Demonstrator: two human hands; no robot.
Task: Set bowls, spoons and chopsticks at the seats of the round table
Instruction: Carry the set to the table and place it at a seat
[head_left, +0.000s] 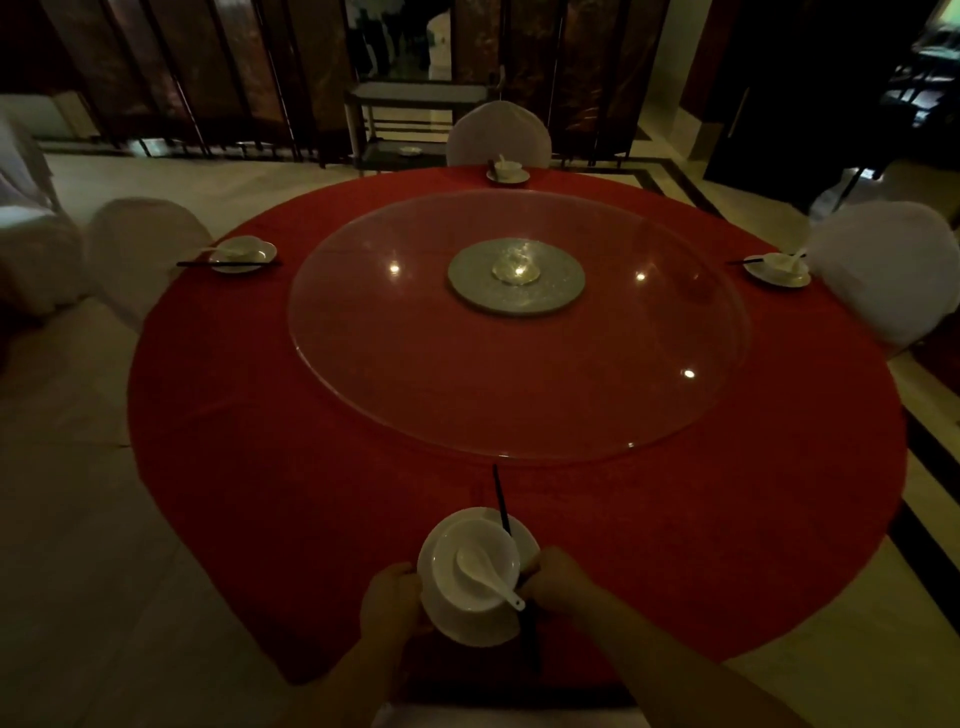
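Note:
A round table (311, 467) with a red cloth fills the view. At its near edge I hold a white plate (434, 545) with a white bowl (493, 540) on it. A white spoon (480, 569) lies in that bowl. My left hand (389, 603) grips the plate's left rim. My right hand (558, 577) grips the right rim together with black chopsticks (501, 501), which run from under my hand out past the plate. Set places with plate, bowl and spoon lie at the left seat (241, 253), the far seat (507, 170) and the right seat (779, 268).
A glass turntable (415, 364) with a grey metal hub (517, 275) covers the table's middle. White-covered chairs stand at the left (140, 254), far side (498, 136) and right (893, 270). A dark serving trolley (410, 122) and folding screens stand behind.

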